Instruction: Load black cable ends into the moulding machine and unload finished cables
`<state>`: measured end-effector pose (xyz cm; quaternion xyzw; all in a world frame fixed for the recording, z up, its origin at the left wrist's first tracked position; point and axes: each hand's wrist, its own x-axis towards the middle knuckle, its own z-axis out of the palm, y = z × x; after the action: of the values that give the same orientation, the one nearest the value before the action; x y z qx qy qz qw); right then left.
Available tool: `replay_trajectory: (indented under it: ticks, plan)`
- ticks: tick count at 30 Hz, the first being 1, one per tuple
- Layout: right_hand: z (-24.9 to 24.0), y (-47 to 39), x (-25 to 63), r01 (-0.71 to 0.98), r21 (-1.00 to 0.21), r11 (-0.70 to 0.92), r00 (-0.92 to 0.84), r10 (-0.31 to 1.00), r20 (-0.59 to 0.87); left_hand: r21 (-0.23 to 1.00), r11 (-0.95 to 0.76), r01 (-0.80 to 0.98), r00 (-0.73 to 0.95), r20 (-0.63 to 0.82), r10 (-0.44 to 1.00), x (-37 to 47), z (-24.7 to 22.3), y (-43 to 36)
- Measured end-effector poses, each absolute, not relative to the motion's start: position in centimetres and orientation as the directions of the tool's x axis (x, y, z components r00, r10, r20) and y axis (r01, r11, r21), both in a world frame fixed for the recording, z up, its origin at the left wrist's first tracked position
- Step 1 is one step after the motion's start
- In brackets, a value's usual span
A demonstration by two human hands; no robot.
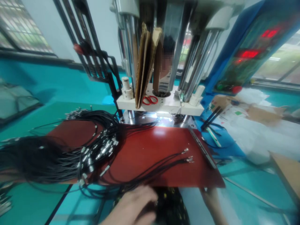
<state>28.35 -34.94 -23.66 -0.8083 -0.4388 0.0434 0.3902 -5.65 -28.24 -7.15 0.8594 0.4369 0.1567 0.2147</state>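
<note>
Low in the middle, my left hand (138, 203) is just in front of the red-brown board (161, 140), close to the black cables lying over its front edge. Its fingers are curled and blurred; whatever may be inside them is hidden. My right hand (208, 195) reaches to the board's front right edge, and its fingers are out of sight. A few black cables (161, 162) lie across the board with metal terminals (189, 159) at their ends. On the left, a large bundle of black cables (47, 159) spreads over the board and the green table.
A press (161, 107) with metal columns stands behind the board, carrying folded cardboard (142, 68) and red-handled scissors (150, 100). A control panel (248, 56) with red digits rises at right. White plastic bags (257, 131) and a cardboard box (286, 168) lie on the right.
</note>
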Motion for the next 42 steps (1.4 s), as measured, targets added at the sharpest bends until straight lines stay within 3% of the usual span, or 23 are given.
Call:
replay_trajectory:
  ticks: [2,6,11,13,15,17,19,21,23,26,29,35,42]
  plan:
    - [-23.3,-35.1,28.3,0.684,-0.663,-0.305,0.605,0.744,0.282,0.465,-0.677,0.570,0.727,0.098,0.679,-1.7,-6.8,-25.8]
    - [-22.6,-36.6,28.3,0.708,-0.620,-0.338,0.588,0.769,0.252,0.245,-0.636,0.732,0.652,0.024,0.758,5.0,-6.5,-21.7]
    - [-21.6,-39.4,27.9,0.765,-0.538,-0.354,0.490,0.862,0.129,0.238,-0.640,0.731,0.677,-0.126,0.725,7.5,-6.6,-20.1]
    - [-19.9,-40.4,27.6,0.786,-0.543,-0.296,0.371,0.928,0.031,0.300,-0.641,0.707,0.693,-0.114,0.712,7.2,-6.6,-19.7]
    - [-17.0,-41.1,27.0,0.766,-0.606,-0.216,0.225,0.972,-0.063,0.512,-0.566,0.647,0.714,-0.146,0.684,6.5,-6.3,-19.4]
    - [-13.4,-41.4,26.5,0.687,-0.709,-0.158,0.149,0.986,-0.076,0.793,-0.329,0.514,0.754,-0.234,0.613,5.7,-5.8,-19.3]
    - [-9.8,-40.5,26.0,0.583,-0.811,-0.050,0.173,0.983,0.064,0.933,-0.031,0.358,0.815,-0.296,0.498,4.9,-5.1,-19.7]
    - [-6.9,-38.2,25.5,0.483,-0.874,0.059,0.318,0.918,0.238,0.952,0.127,0.278,0.850,-0.305,0.429,4.4,-4.5,-20.5]
    - [-5.0,-34.8,24.8,0.357,-0.919,0.166,0.391,0.867,0.309,0.950,0.158,0.269,0.861,-0.311,0.403,4.2,-4.2,-21.4]
    - [-4.0,-29.6,23.4,0.184,-0.951,0.248,0.221,0.933,0.286,0.951,0.123,0.284,0.853,-0.309,0.420,4.1,-4.6,-22.5]
    - [-4.0,-26.7,21.6,0.097,-0.974,0.204,0.050,0.977,0.209,0.959,0.092,0.268,0.828,-0.278,0.487,4.2,-5.3,-22.5]
    - [-3.6,-26.4,18.8,0.317,-0.924,0.213,-0.106,0.976,0.188,0.968,0.182,0.171,0.861,-0.237,0.450,5.4,-5.8,-21.6]
    - [-4.2,-26.2,20.4,0.481,-0.858,0.179,-0.027,0.982,0.190,0.924,0.345,0.166,0.869,-0.303,0.392,6.2,-6.3,-21.2]
